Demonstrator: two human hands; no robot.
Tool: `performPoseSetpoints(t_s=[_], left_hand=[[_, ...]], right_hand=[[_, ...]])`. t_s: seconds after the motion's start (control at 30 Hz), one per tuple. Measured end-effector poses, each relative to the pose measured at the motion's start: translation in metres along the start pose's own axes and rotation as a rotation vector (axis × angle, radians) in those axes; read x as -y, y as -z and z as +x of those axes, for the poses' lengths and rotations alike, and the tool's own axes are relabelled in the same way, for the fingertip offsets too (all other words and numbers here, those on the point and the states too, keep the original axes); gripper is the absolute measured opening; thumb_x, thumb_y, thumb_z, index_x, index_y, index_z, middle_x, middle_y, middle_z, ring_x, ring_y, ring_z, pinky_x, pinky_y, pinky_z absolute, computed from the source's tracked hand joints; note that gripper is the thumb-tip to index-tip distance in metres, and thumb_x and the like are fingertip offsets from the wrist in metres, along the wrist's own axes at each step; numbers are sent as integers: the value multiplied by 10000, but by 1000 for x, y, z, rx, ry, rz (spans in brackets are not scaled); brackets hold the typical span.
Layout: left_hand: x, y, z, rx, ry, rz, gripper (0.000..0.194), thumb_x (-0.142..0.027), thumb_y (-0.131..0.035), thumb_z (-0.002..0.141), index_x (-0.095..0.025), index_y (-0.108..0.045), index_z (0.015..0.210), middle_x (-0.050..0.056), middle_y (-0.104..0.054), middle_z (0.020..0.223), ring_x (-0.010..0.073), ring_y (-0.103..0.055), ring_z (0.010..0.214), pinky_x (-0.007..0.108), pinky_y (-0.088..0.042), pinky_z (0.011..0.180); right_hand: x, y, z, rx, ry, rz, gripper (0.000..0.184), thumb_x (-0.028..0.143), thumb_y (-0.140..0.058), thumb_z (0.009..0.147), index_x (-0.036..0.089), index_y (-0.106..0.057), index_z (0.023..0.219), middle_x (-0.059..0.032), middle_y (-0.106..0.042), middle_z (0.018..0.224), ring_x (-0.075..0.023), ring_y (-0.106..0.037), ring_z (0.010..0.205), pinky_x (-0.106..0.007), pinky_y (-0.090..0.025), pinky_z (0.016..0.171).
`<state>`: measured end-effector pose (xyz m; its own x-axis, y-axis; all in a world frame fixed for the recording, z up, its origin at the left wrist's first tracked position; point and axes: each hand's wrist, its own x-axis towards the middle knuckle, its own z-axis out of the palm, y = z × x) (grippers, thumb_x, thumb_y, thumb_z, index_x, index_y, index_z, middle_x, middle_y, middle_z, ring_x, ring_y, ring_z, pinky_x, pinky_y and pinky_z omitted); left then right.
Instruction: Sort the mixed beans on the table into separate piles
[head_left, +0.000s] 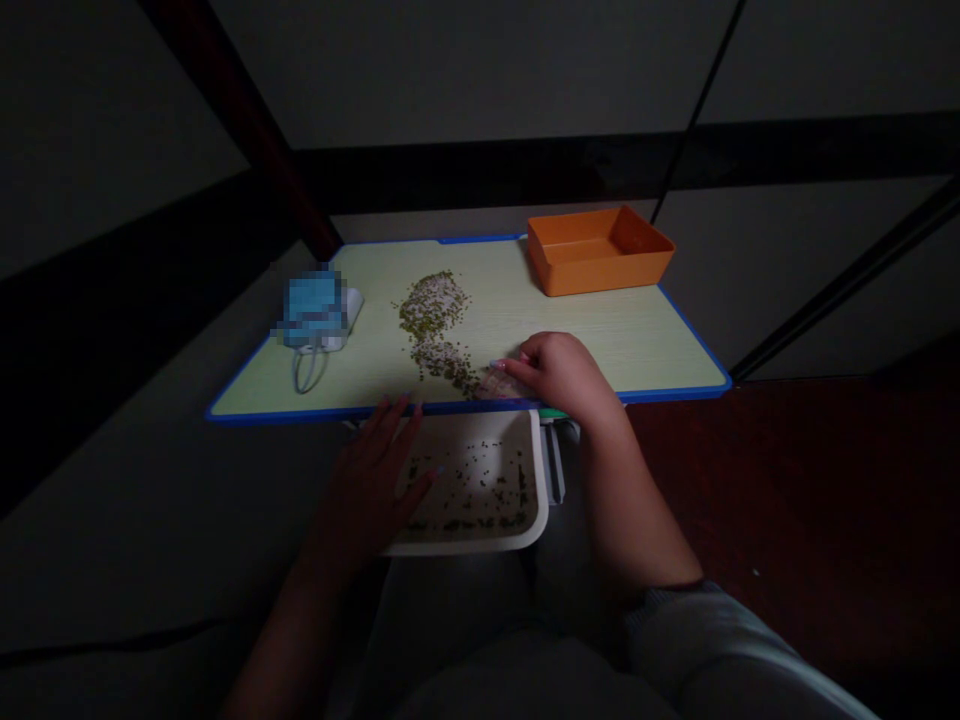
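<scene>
A mixed heap of green and whitish grains (435, 303) lies on the pale wood-look tabletop, with a looser trail (442, 358) running toward the front edge. At that edge is a small pale patch of grains (499, 384). My right hand (564, 370) rests beside this patch, its fingers curled and thumb pointing left; whatever its fingers may hold is hidden. Below the edge sits a white drawer-like tray (541, 480) with dark green grains scattered on its bottom. My left hand (382, 465) reaches over the tray's left side, fingers spread and tips near the table edge, holding nothing.
An orange rectangular bin (600, 270) stands at the tabletop's back right. On the left is a blurred blue object (313, 308) on a white base with a grey cord loop (304, 372). Blue trim (660, 393) borders the table, and a panelled wall (480, 80) rises behind it.
</scene>
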<state>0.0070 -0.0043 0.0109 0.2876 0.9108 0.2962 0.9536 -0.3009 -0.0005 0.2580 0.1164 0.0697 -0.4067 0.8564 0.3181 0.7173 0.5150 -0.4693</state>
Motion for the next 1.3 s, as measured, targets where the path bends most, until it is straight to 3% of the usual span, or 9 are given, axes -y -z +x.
performPoseSetpoints(t_s=[0.6,1.3], left_hand=[[0,0,0,19,15,4,728,-491,-448,853,-250,-130,1463,93,-259,1546,268,-209,1431,476,-324,1107],[-2,3,0,16,13,-10,727,-492,-443,853,-253,-127,1462,110,-269,1540,287,-224,1425,498,-331,1095]], right_hand=[[6,-7,5,-3,-61,-87,410,462,-544,858,165,-615,584,-19,-540,577,-106,-361,547,-297,-166,568],[9,-2,2,7,-28,-70,398,438,-551,857,168,-609,571,-7,-519,573,-104,-336,552,-298,-178,572]])
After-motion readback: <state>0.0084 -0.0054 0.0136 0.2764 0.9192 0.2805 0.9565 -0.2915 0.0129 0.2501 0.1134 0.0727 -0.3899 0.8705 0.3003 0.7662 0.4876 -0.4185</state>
